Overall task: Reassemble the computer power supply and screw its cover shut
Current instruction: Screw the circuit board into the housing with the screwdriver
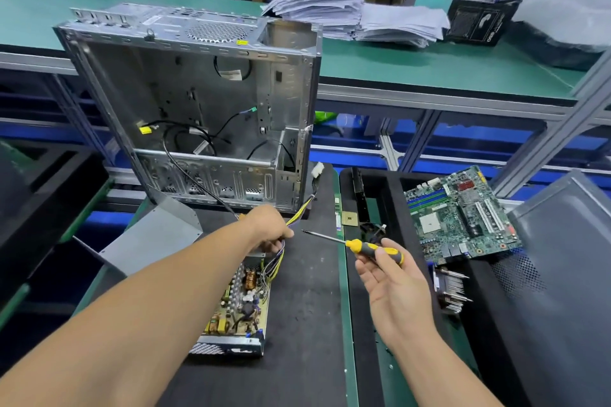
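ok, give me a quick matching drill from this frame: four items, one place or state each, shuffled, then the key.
Items:
1. screwdriver
2. wire bundle
3. motherboard
4. power supply

Place or state:
A. lying in the black tray on the right
B. gripped by the left hand
C. cover off, circuit board exposed
D. held in the right hand, tip pointing left

Pairs: 1-D, 2-B, 3-A, 4-C

Cable bundle (281, 243) in left hand (269, 228)
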